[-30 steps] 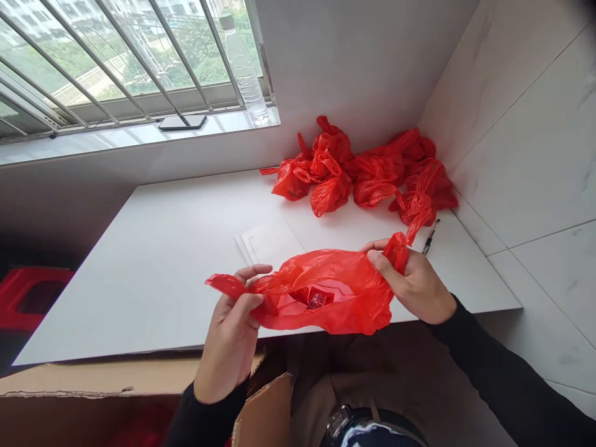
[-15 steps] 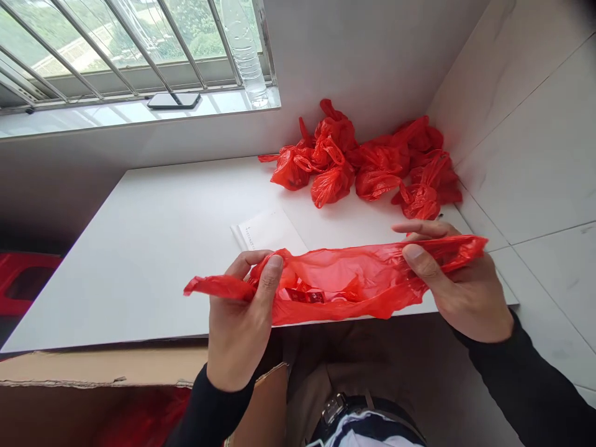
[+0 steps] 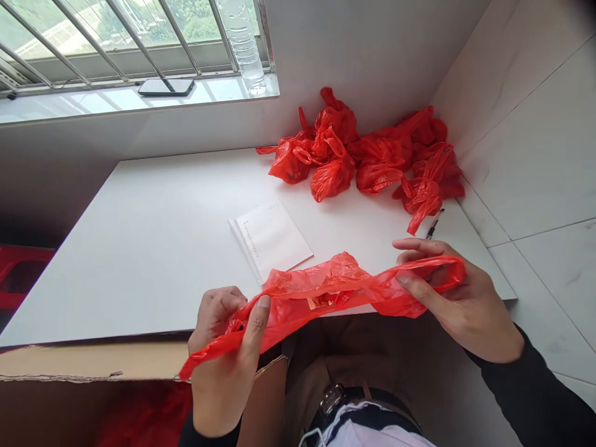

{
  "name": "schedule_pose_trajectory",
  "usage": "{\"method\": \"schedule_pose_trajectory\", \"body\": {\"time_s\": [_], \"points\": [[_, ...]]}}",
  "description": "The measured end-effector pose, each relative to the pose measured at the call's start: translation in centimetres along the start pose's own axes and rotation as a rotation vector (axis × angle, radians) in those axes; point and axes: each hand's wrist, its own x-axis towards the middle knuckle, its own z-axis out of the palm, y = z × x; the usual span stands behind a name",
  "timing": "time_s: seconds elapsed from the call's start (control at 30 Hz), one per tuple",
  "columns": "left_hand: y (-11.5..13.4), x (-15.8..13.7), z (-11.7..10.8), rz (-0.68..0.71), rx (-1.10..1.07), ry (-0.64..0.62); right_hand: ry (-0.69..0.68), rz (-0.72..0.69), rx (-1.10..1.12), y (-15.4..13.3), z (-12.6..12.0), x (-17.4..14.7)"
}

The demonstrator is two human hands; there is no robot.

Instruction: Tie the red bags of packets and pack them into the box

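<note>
A thin red plastic bag [image 3: 298,323] is stretched sideways between my hands at the table's front edge. My left hand [image 3: 226,351] is closed round one handle end, with the thumb on top and a loose tail of plastic hanging out to the left. At the other end, my right hand [image 3: 454,295] grips the second handle between thumb and fingers, the handle looped over the palm. Through the bag's opening show small red and gold wrapped items [image 3: 328,300], too partly covered to name. Beyond the bag lies a white notebook [image 3: 274,239] on the white table [image 3: 153,248].
Several knotted red bags [image 3: 333,177] are heaped against the wall at the back right. Near them lies a pen [image 3: 435,225]. An open cardboard box [image 3: 93,363] with red plastic inside stands front left. A phone [image 3: 166,87] and a clear bottle [image 3: 246,56] rest on the windowsill.
My left hand has moved down and left, and the right hand slightly down, with the bag between them. The bag's opening has narrowed. More of the notebook and the pen now shows.
</note>
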Motion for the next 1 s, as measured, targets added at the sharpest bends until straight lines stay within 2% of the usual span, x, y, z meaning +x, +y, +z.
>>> {"method": "schedule_pose_trajectory", "body": {"time_s": [0.13, 0.23, 0.33, 0.43, 0.5, 0.6, 0.67, 0.8, 0.87, 0.93, 1.0], "points": [[0.4, 0.0, 0.0, 0.039, -0.098, -0.030, 0.021, -0.007, 0.021, -0.4, -0.1, -0.3], [0.7, -0.5, -0.4, 0.169, 0.024, -0.088, 0.006, -0.012, 0.006, -0.7, -0.3, -0.7], [0.4, -1.2, -1.5, 0.259, 0.144, -0.074, 0.005, -0.032, -0.020, -0.8, -0.5, -1.0], [0.0, -1.9, -2.6, 0.226, 0.288, -0.086, 0.005, -0.035, -0.038, -0.8, -0.6, -1.3], [0.2, -2.2, -3.1, 0.155, 0.316, -0.114, -0.001, -0.032, -0.039, -0.7, -0.5, -1.4], [1.5, -2.4, -3.4, 0.017, 0.187, -0.092, -0.006, -0.041, -0.020, -0.7, -0.4, -1.5], [2.4, -2.2, -3.4, -0.053, 0.074, -0.126, -0.013, -0.053, -0.016, -0.7, -0.2, -1.5], [2.4, -1.2, -3.4, -0.021, -0.038, -0.337, -0.020, -0.066, -0.035, -0.9, -0.2, -1.5], [1.8, -0.5, -3.4, 0.049, -0.025, -0.377, -0.019, -0.063, -0.032, -1.2, -0.2, -1.4], [1.5, 0.5, -3.1, 0.162, 0.048, -0.303, -0.015, -0.070, -0.012, -1.5, -0.3, -1.0], [1.8, 1.6, -2.2, 0.317, 0.146, -0.107, -0.008, -0.097, 0.030, -2.0, -0.2, -0.2]]}}
